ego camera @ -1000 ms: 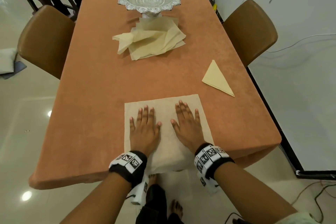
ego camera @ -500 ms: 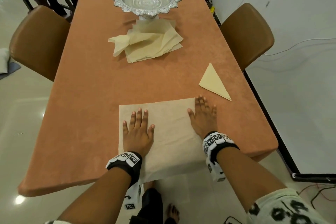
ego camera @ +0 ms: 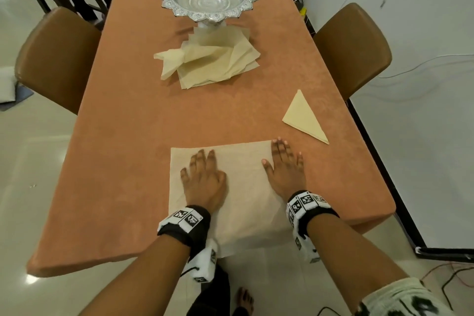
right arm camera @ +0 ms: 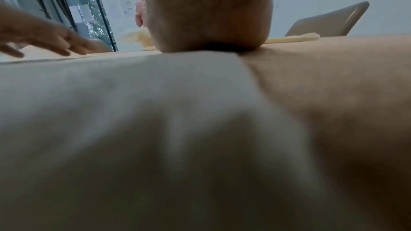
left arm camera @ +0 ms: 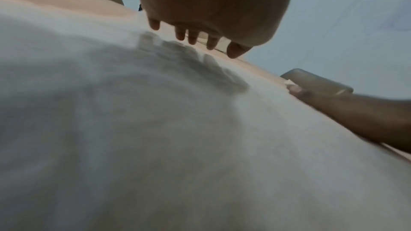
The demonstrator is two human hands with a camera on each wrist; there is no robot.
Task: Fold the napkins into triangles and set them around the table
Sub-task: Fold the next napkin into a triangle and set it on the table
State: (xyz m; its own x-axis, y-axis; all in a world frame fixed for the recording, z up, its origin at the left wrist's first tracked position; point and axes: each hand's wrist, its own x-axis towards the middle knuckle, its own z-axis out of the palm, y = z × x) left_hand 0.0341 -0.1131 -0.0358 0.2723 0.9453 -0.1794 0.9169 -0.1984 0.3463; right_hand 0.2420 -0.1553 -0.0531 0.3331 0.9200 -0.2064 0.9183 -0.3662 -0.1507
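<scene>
Cream napkin (ego camera: 241, 187) overhangs the tabletop's (ego camera: 128, 136) near edge under your flat, open left hand (ego camera: 205, 179) and right hand (ego camera: 284, 169), gripping nothing; lifting either could let it slide off.

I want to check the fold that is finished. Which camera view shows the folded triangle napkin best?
The head view: the folded triangle napkin lies whole and flat on the table, beyond the right hand. The right wrist view shows it only edge-on, a thin pale strip. In the left wrist view I cannot make it out.
</scene>
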